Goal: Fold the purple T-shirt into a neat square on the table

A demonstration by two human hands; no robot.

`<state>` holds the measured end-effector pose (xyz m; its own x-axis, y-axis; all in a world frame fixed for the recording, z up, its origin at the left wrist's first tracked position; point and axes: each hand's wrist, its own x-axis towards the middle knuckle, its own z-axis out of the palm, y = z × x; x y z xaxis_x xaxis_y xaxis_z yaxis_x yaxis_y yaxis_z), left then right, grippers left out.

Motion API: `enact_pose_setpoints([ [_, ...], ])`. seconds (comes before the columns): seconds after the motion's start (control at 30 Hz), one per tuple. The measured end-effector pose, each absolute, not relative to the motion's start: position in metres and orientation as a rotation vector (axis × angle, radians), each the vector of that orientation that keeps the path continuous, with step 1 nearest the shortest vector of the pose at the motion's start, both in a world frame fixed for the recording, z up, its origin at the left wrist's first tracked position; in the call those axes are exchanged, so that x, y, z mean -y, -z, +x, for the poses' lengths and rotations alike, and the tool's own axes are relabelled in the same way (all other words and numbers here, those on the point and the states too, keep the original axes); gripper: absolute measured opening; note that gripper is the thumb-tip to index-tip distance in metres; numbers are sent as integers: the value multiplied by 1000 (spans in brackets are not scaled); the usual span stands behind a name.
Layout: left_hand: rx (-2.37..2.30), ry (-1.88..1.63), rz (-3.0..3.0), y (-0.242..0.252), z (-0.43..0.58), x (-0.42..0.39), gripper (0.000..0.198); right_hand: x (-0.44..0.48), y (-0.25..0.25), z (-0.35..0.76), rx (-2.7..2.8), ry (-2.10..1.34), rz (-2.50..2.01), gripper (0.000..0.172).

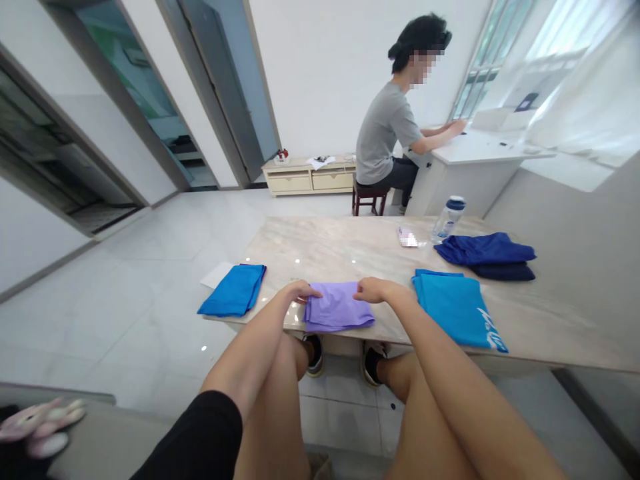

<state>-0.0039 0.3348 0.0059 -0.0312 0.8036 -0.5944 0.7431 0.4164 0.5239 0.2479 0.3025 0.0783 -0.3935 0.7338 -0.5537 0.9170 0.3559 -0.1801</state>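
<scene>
A folded purple cloth [340,308] lies near the front edge of the marble-look table [310,237]. At its left side is my left hand [300,291], thumb on top and fingers partly hidden at the edge, gripping it. My right hand [373,290] is closed on the cloth's far right corner with bent fingers. To the left lies a folded blue cloth [234,291] with a darker layer beneath. On the right, beside my right forearm, is a larger folded bright blue cloth [447,308] with white lettering at its corner.
Behind the right-hand cloth lie dark blue folded garments [485,250]. A water bottle [449,219] and a phone-like item [407,237] stand farther back. Across the room a person [385,127] sits at a white desk [480,150]. A low cabinet [310,179] is against the wall.
</scene>
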Motion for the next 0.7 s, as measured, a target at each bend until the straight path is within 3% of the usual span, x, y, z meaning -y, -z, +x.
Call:
enact_pose_setpoints([
  [0.17, -1780, -400, 1335, -53, -15, -313, 17, -302, -61, 264, -2328, 683, 1429, 48],
  [0.43, -1962, -884, 1235, -143, -141, -226, 29, -305, -41, 270, -2464, 802, 1364, 47],
  [0.7, -2153, -1057, 868, -155, -227, -162, 32, -303, -39, 280, -2436, 892, 1419, 52],
])
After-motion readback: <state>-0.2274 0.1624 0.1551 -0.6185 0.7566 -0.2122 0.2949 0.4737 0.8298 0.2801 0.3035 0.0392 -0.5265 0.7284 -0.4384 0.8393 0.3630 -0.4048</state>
